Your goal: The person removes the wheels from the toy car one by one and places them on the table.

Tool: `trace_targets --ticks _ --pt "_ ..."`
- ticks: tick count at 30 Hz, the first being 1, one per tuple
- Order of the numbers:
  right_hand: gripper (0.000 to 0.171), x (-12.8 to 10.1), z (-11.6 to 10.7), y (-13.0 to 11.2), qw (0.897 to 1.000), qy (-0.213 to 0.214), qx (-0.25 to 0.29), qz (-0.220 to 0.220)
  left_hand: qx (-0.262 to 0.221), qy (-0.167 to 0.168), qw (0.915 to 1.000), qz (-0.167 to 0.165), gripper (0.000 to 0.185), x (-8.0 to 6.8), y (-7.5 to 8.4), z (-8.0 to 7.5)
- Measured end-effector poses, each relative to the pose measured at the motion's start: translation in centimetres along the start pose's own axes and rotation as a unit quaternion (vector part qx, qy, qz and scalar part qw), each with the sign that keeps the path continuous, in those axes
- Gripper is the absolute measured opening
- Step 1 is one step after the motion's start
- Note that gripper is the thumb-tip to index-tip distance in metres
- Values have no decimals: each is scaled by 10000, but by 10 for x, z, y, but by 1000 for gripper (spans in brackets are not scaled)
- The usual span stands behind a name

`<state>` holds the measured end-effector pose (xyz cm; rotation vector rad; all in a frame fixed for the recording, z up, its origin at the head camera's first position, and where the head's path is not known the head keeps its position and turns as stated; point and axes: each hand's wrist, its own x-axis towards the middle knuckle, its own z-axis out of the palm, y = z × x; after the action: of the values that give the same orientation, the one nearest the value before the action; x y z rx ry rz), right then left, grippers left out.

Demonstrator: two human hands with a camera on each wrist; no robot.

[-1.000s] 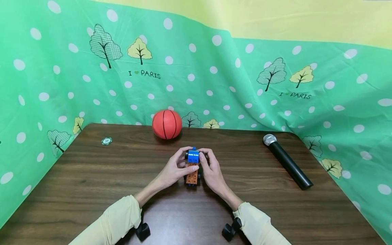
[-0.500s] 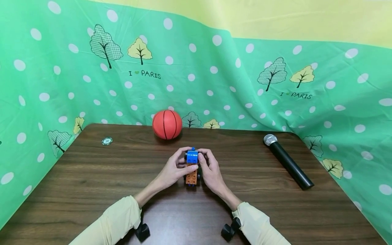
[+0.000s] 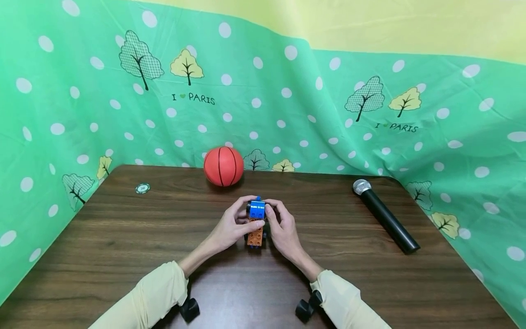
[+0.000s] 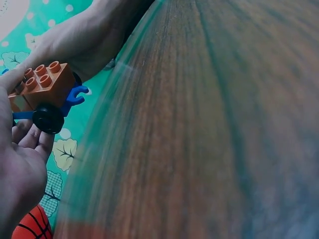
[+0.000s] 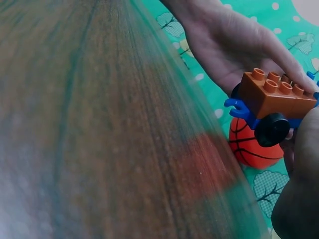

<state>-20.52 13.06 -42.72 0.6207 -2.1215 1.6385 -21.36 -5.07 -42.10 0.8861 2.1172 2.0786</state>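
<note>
Green chip [image 3: 142, 188] at 10 o'clock on table [image 3: 123, 237], near far-left corner. Orange ball [image 3: 223, 166] at 12 o'clock, by backdrop. Left hand [image 3: 234, 225], fingers curled, grips left side of toy block car [image 3: 256, 221] at table centre. Car: blue brick over orange brick [image 5: 276, 94], blue chassis, black wheel [image 4: 48, 117]; whether wheels touch table, cannot tell. Right hand [image 3: 281, 227], fingers curled, grips car's right side. Black microphone [image 3: 385, 215] at 3 o'clock, well apart, silver head toward backdrop.
</note>
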Motion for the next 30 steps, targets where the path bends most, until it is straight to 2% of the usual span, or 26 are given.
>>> trace_targets --ticks 14,22,27,30 --pt "12 3 -4 6 9977 71 -440 -512 30 -100 9998 -166 57 1 -1 -2" --pt "13 1 -7 9 9902 -65 -933 -1038 135 -145 9993 -322 55 -2 -1 -1" --pt "15 0 -7 13 9858 -70 -1083 -1283 79 -203 9994 -274 53 -4 1 2" --pt "15 -1 -7 14 9855 -67 -1121 -1274 27 -230 9994 -239 52 -5 1 3"
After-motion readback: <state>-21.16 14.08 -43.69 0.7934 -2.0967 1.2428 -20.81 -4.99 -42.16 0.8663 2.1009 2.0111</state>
